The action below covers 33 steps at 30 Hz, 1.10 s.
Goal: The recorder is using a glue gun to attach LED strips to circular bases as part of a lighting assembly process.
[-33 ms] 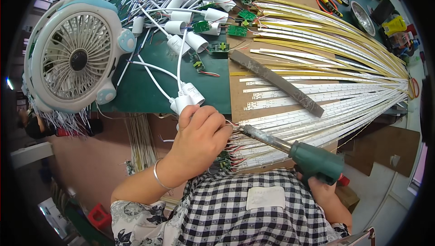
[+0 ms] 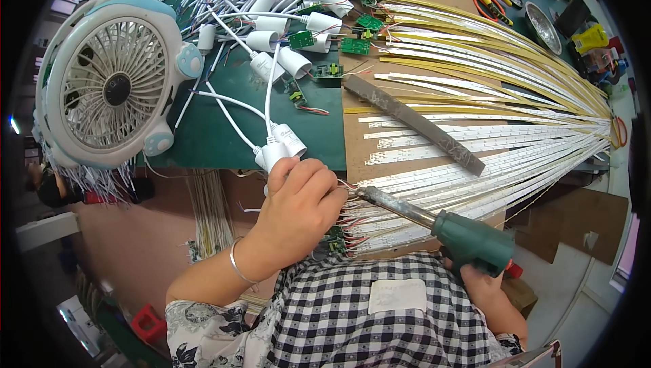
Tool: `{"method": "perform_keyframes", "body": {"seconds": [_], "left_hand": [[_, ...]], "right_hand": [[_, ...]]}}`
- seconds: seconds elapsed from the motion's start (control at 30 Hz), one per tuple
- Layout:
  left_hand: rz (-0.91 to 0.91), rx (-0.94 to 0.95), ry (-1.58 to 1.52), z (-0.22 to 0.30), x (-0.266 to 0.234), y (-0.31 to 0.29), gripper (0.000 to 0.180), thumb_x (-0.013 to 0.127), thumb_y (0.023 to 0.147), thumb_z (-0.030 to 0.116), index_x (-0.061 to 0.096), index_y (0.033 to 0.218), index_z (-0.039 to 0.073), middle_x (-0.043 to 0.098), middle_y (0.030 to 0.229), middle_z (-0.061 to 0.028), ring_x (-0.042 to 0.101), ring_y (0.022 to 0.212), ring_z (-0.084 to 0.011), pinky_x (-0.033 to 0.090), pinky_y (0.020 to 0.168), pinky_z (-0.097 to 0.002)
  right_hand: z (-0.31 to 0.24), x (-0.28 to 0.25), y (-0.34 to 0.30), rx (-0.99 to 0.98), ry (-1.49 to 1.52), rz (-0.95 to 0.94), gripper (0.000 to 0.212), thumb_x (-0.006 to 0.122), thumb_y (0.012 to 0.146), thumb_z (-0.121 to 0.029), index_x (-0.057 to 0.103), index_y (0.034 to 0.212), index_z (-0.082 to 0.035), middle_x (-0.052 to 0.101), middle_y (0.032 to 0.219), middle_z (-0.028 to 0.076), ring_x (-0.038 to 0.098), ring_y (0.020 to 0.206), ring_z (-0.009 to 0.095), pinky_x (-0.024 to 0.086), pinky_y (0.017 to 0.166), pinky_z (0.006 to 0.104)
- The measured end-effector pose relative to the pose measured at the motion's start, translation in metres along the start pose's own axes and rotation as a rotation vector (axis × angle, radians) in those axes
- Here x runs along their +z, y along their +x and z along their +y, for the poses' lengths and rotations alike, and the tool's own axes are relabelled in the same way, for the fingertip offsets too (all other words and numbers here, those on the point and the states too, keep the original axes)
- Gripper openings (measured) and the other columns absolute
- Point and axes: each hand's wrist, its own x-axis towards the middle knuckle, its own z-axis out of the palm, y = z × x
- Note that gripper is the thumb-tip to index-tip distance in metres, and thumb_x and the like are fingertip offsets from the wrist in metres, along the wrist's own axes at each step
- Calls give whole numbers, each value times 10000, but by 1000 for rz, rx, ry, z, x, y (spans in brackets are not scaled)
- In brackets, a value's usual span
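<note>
My left hand (image 2: 304, 198) is closed in a pinch, and thin wires (image 2: 348, 186) come out at its fingertips. Just behind its knuckles sits a white plastic end cap (image 2: 274, 153) with a cable. My right hand (image 2: 480, 280) is wrapped around the handle of a green soldering gun (image 2: 475, 242). The gun's dark, worn tip (image 2: 369, 194) meets the wires near the ends of the white LED strips (image 2: 407, 212). A small green circuit board (image 2: 333, 239) shows partly below my left hand. My fingertips hide part of the wires.
A white and blue fan (image 2: 119, 90) stands at the left. White caps (image 2: 293, 63) with cables and circuit boards (image 2: 355, 45) pile up behind. A brown bar (image 2: 415, 124) lies across the fanned strips. Pliers (image 2: 489, 3) and a metal bowl (image 2: 542, 27) are at the far right.
</note>
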Motion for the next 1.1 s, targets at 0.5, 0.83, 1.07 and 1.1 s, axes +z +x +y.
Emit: {"method": "perform_keyframes", "body": {"seconds": [0.5,0.83,1.07,1.1], "left_hand": [[24,-4,24,0,3,-4,191,734,682,96,695,868,122,574,902,11,570,1023,-197,316,973,-430],[29,-6,21,1,4,-3,191,736,684,100,698,870,121,577,899,12,574,1020,-193,317,976,-431],[28,-10,29,1,4,-3,186,735,681,99,698,861,124,578,898,14,578,1012,-191,314,978,-426],[24,-12,29,2,3,-3,185,735,681,98,698,860,125,578,898,14,579,1010,-191,313,979,-425]], "right_hand": [[-2,7,10,-156,-160,-40,271,640,866,-13,627,1131,43,653,999,126,661,822,190,532,736,313],[-6,5,12,-172,-271,-80,280,645,864,-39,631,1135,29,656,988,122,654,807,199,522,748,313],[-4,2,-1,-88,-155,-28,273,609,903,-57,621,1166,18,627,1120,134,653,935,203,534,813,331],[-6,4,-2,-57,-71,-17,273,603,909,-55,619,1173,15,622,1139,132,651,952,202,535,825,333]]}}
